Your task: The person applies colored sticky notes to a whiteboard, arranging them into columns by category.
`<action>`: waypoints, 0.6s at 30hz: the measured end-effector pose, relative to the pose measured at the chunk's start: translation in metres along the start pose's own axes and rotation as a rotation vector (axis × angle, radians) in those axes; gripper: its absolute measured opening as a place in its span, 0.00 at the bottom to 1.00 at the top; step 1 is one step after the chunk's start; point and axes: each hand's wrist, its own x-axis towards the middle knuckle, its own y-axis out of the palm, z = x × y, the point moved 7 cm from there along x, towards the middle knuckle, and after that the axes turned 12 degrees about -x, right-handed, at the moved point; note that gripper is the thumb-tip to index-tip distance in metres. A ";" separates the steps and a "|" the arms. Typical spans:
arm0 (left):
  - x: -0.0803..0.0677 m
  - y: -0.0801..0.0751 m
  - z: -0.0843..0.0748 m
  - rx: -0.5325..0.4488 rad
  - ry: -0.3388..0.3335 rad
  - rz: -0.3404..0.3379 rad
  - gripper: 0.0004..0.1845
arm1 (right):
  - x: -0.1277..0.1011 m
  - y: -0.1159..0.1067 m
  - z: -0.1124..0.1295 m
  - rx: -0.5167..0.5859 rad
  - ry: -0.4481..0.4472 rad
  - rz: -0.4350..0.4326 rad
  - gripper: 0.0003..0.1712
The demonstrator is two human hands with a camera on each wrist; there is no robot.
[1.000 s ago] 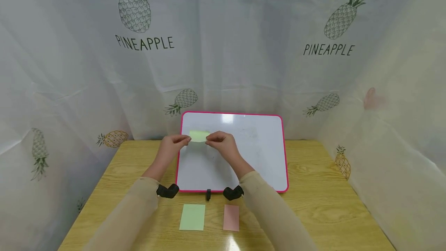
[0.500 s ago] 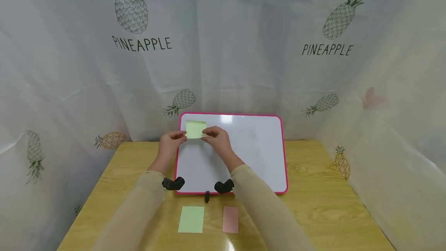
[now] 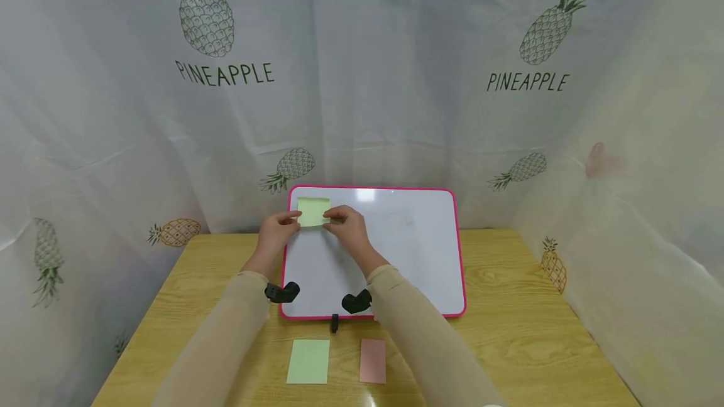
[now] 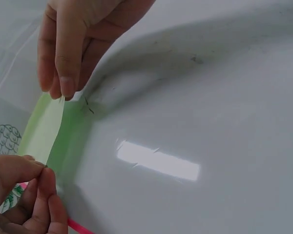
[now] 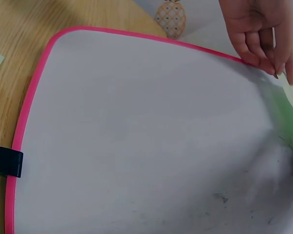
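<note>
A pale green sticky note [image 3: 313,211] is over the upper left corner of the whiteboard [image 3: 401,250], stretched between two hands. My left hand [image 3: 276,234] pinches its left edge between thumb and fingers, near the board's pink left rim. At the opposite edge, my right hand [image 3: 349,230] pinches the paper the same way. In the left wrist view the note [image 4: 48,124] bows away from the board, and a green tint shows on the white surface beside it. Fingertips cover small parts of both side edges.
A pad of green notes [image 3: 308,362] and a narrower pink pad [image 3: 372,361] lie on the wooden table [image 3: 520,306] in front of the board. A black clip [image 3: 334,323] sits at the board's lower rim. Behind hangs a pineapple-print curtain [image 3: 367,93].
Both hands have moved slightly up and left with the note. It was seen foreshortened as a narrow strip and now shows its face more fully at the board's upper left.
</note>
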 end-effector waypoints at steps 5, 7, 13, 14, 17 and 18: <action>0.005 0.000 0.000 0.030 0.000 0.002 0.17 | 0.002 0.003 0.000 -0.050 -0.024 -0.004 0.11; 0.006 -0.002 0.000 0.046 -0.004 0.002 0.18 | 0.003 0.004 0.001 -0.071 -0.032 -0.002 0.10; 0.011 0.004 -0.004 0.071 -0.013 0.011 0.19 | 0.005 0.000 0.005 -0.145 -0.092 -0.021 0.10; 0.011 0.005 -0.005 0.077 -0.015 0.012 0.19 | 0.006 -0.001 0.005 -0.158 -0.101 -0.025 0.10; 0.012 0.005 -0.005 0.110 -0.013 0.022 0.20 | 0.008 0.002 0.005 -0.202 -0.121 -0.012 0.10; 0.012 0.004 -0.005 0.126 -0.011 0.020 0.20 | 0.009 0.004 0.005 -0.215 -0.124 -0.001 0.10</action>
